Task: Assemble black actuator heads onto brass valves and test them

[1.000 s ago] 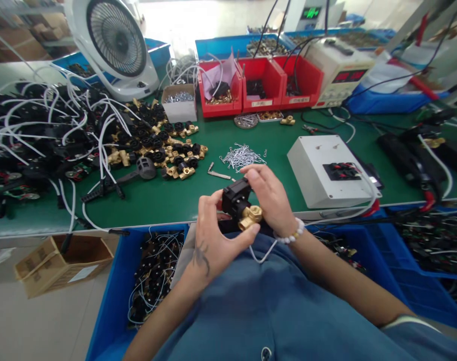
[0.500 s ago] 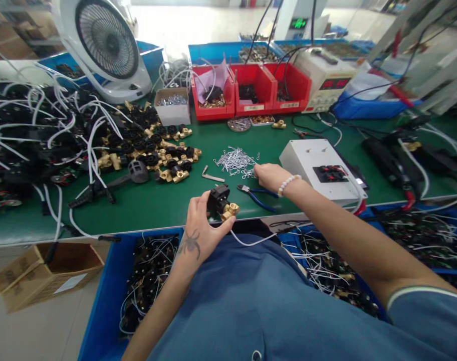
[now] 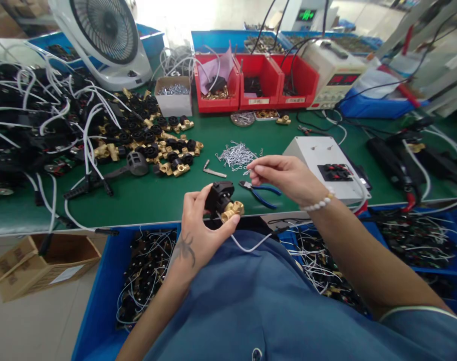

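My left hand [image 3: 198, 225] is closed around a brass valve [image 3: 234, 210] with a black actuator housing [image 3: 220, 194] on it, held at the bench's front edge. A white cable trails from it across my shirt. My right hand [image 3: 284, 178] is pinched, with a small silver wire clip [image 3: 247, 172] at its fingertips. Just beyond those fingers lies a loose pile of similar wire clips [image 3: 236, 155]. Blue-handled cutting pliers [image 3: 264, 193] rest on the bench between my hands. A bent metal piece [image 3: 214, 172] lies left of them.
Brass valve bodies with black caps [image 3: 172, 155] and cabled black housings [image 3: 14, 125] crowd the left, before a fan [image 3: 104, 35]. Red bins [image 3: 258, 82] stand behind. A grey switch box [image 3: 314, 160] and power supply [image 3: 333, 75] are right. Blue crates [image 3: 96, 296] sit below.
My right hand has drawn back from the clip pile toward me, its fingers pinched on a wire clip. The left hand keeps its hold on the valve, and the view has shifted slightly.
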The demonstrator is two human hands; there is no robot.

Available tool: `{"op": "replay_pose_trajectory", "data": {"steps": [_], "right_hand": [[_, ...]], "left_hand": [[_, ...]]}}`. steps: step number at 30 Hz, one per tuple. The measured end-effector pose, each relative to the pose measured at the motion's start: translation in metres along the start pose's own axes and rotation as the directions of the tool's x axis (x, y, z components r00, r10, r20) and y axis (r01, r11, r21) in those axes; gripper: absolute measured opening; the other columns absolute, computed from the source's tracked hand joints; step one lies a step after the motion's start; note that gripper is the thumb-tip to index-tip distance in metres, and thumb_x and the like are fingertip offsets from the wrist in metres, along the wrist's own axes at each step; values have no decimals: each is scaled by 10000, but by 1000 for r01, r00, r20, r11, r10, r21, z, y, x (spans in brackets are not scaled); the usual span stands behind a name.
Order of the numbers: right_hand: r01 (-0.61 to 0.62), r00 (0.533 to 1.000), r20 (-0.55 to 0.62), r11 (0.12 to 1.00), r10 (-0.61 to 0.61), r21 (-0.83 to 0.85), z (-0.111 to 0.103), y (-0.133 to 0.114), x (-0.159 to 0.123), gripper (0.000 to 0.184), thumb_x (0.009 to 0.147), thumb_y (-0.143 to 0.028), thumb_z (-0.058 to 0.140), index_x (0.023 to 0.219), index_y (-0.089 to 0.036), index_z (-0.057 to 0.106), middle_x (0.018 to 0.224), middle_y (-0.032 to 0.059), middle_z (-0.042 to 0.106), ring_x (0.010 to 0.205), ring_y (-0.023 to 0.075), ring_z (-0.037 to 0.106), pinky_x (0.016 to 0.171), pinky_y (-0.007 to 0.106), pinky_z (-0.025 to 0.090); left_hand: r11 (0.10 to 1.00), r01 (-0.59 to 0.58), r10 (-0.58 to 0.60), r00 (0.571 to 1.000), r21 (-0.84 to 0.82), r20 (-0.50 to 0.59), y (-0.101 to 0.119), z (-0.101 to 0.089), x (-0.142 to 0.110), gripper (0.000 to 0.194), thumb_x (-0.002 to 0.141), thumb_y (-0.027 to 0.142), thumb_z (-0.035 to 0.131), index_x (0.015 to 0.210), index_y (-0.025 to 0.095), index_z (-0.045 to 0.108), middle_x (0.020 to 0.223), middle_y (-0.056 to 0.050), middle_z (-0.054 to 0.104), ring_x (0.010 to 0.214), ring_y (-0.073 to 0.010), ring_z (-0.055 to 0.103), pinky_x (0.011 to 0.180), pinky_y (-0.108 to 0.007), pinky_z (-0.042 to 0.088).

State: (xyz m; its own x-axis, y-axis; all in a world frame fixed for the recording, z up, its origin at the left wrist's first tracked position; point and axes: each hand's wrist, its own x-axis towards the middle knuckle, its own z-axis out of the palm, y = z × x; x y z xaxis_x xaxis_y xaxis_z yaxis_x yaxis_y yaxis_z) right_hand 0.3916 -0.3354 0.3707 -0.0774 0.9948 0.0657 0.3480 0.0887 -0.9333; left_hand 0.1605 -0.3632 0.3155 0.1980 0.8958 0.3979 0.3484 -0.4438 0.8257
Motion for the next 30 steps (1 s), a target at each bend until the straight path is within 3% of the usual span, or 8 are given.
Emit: {"op": "replay_pose_trajectory", "data": {"steps": [1,3,10,14,18,23,30], "right_hand": [[36,999,4,993,-37,109,4,-8,-8,275,900,-392,656,1029,-163,734,868,48,725,778,137,683,775,305,575],[101,994,27,988,-105,115,11,-26,-23,202,888,-366,696,960,-192,769,832,25,719,792,129,676,785,289,568],[248,966,-45,959,-256,-136,27,-69,-48,78,884,-249,718,942,-209,752,835,-7,721,727,119,660,700,253,557],[374,911,-23,850,-411,-372,32,-76,-53,83,923,-209,670,943,-221,750,899,-3,736,812,135,679,782,263,555],[454,864,22,760,-502,-465,36,-78,-54,117,952,-184,627,961,-220,737,937,-5,745,843,129,688,793,249,551],[492,845,72,718,-530,-492,39,-78,-53,118,952,-146,617,960,-194,724,926,-4,743,853,110,687,790,216,545],[463,875,98,763,-474,-451,40,-77,-52,140,965,-176,594,934,-216,724,913,-3,734,833,122,682,790,237,545]], "left_hand": [[1000,-23,23,1000,5,-9,5,-3,-1,663,778,395,758,1376,218,531,1132,-59,502,1069,-201,583,840,-328,604],[997,-75,76,997,25,-27,15,-9,-2,692,775,393,765,1399,227,515,1132,-54,497,1065,-198,571,846,-326,597],[976,-190,193,981,107,-18,37,-22,-9,777,749,426,793,1431,217,485,1153,-53,496,1079,-201,551,888,-347,580],[968,-219,220,976,126,4,41,-25,-9,779,744,446,792,1419,206,487,1153,-55,502,1069,-199,552,885,-347,580],[967,-222,223,975,126,7,44,-27,-9,770,745,448,787,1415,212,488,1154,-57,507,1068,-206,555,880,-351,581],[967,-224,224,974,121,9,44,-28,-10,783,735,431,796,1423,232,479,1155,-55,507,1065,-208,560,877,-356,581],[969,-217,217,976,119,15,44,-30,-9,767,746,439,786,1417,226,480,1157,-64,507,1065,-216,560,883,-384,579]]}}
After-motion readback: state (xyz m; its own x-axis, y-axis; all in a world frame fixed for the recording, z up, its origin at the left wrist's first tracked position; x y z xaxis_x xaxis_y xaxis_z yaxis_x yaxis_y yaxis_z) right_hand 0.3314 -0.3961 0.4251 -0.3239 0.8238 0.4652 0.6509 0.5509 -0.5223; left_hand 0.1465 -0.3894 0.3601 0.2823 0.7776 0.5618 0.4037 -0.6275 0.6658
